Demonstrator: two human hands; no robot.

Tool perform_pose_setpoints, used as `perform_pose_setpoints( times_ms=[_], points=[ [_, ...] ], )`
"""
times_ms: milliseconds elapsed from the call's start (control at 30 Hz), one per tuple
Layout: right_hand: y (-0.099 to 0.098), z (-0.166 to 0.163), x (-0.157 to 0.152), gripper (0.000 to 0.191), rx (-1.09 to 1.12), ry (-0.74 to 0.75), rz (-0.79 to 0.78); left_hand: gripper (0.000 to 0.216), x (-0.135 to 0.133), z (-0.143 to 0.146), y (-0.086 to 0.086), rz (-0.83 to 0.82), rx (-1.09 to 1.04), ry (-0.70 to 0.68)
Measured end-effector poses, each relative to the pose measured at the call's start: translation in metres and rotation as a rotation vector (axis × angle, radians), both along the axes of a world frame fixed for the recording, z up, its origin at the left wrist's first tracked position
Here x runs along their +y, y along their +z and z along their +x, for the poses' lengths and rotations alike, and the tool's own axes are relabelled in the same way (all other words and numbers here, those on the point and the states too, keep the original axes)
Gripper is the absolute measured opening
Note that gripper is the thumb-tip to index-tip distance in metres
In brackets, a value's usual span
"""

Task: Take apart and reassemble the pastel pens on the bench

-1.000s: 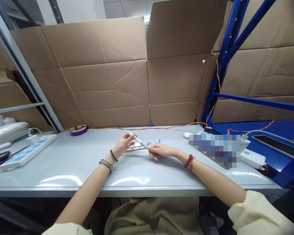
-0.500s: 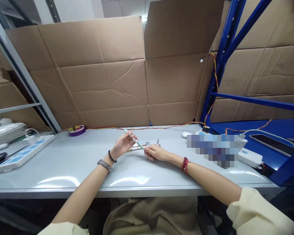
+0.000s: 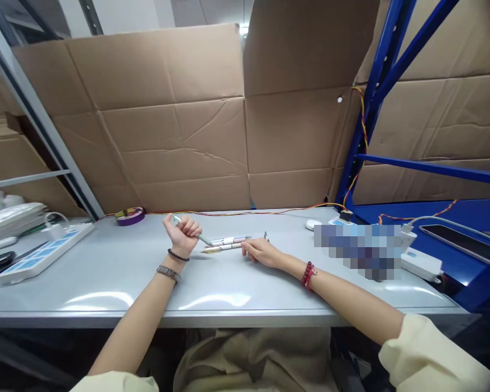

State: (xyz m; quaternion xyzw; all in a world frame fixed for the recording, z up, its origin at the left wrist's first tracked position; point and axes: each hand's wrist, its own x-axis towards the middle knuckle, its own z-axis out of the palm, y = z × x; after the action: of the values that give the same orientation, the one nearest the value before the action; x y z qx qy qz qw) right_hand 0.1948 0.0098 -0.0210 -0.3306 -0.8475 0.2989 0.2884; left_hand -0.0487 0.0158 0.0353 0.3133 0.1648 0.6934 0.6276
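Note:
My left hand [image 3: 182, 233] is closed around a pale green pen [image 3: 205, 239], fingers wrapped over its middle. The pen slants down to the right, with a narrow dark tip. To the right, my right hand [image 3: 261, 252] rests low over the table, its thumb and fingers pressed together; what they hold, if anything, is hidden. Between the hands lie white pens [image 3: 228, 240], one with a yellowish end [image 3: 212, 250], close to my right fingertips. Small dark pointed pieces [image 3: 265, 236] stand just behind my right hand.
On the grey table [image 3: 118, 272] are a purple tape roll [image 3: 130, 216], a power strip [image 3: 44, 253] at left and a white mouse [image 3: 311, 224] at right. A phone [image 3: 459, 242] lies on a blue shelf. Cardboard [image 3: 179, 136] walls the back; a wire [image 3: 269, 212] runs along it.
My left hand has moved left with the pen and turned, its fingers now wrapped around it. The pen's lower end has come away from my right hand, which stays nearly in place.

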Motion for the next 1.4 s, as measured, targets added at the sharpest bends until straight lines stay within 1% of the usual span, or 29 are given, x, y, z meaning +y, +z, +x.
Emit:
perform_pose_setpoints(
  times_ms=[233,400,567,633,700,733,833,967,1100,1233,1333,1400],
  points=[
    [0.003,-0.001,-0.002,0.045,-0.081,0.004,0.054,0.050,0.002,0.004,-0.003,-0.040,0.020,0.081],
    [0.004,0.000,-0.004,0.040,-0.114,-0.007,0.143,0.051,0.001,0.008,-0.004,-0.067,0.048,0.119],
    [0.003,0.000,-0.004,0.037,-0.126,-0.044,0.231,0.054,0.009,0.006,-0.008,-0.097,0.072,0.236],
    [0.003,0.000,-0.004,0.038,-0.125,-0.053,0.255,0.047,0.016,0.003,-0.011,-0.128,0.094,0.310],
    [0.004,0.000,-0.004,0.038,-0.126,-0.059,0.277,0.032,0.024,-0.001,-0.017,-0.170,0.140,0.381],
    [0.004,0.001,-0.004,0.038,-0.128,-0.062,0.287,0.028,0.028,-0.003,-0.020,-0.188,0.172,0.409],
    [0.004,0.001,-0.005,0.039,-0.138,-0.064,0.315,0.028,0.036,-0.007,-0.032,-0.221,0.310,0.464],
    [0.004,0.001,-0.005,0.040,-0.163,-0.063,0.350,0.028,0.041,-0.009,-0.044,-0.231,0.558,0.479],
    [0.004,0.000,-0.006,0.040,-0.182,-0.061,0.381,0.028,0.042,-0.012,-0.049,-0.222,0.808,0.413],
    [0.006,0.000,-0.006,0.037,-0.201,-0.072,0.420,0.027,0.041,-0.009,-0.051,-0.156,1.029,0.326],
    [0.010,0.002,-0.004,0.034,-0.211,-0.132,0.454,0.025,0.040,-0.003,-0.053,-0.070,1.157,0.287],
    [0.012,0.006,-0.001,0.035,-0.214,-0.189,0.474,0.024,0.039,-0.001,-0.055,-0.011,1.219,0.288]
  ],
)
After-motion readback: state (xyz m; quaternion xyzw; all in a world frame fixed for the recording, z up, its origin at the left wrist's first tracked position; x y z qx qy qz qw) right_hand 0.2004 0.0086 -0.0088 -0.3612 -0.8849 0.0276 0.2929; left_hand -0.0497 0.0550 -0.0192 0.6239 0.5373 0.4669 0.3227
